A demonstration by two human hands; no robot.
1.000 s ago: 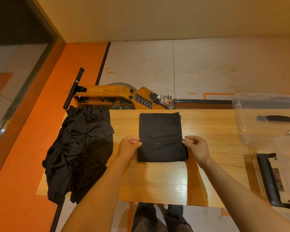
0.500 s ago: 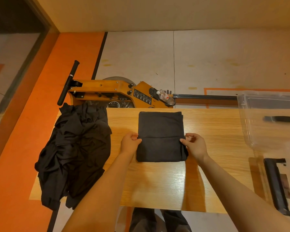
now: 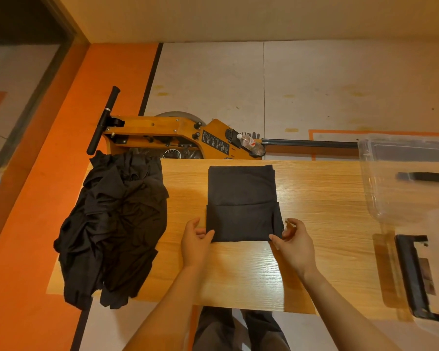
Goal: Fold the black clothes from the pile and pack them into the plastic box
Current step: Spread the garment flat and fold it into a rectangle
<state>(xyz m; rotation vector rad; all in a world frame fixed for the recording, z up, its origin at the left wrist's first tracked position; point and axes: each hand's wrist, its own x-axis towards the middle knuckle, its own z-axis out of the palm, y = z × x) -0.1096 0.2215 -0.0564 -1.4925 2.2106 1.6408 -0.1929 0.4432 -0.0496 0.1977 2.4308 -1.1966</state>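
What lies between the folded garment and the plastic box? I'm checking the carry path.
Only bare wooden table between the folded garment and the plastic box, in the head view.

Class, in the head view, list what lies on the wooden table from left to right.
pile of black clothes → left hand → folded black garment → right hand → clear plastic box

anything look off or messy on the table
The pile of black clothes hangs over the table's left edge, partly off it. The folded garment lies square; both hands pinch its near corners. Nothing is spilled or damaged.
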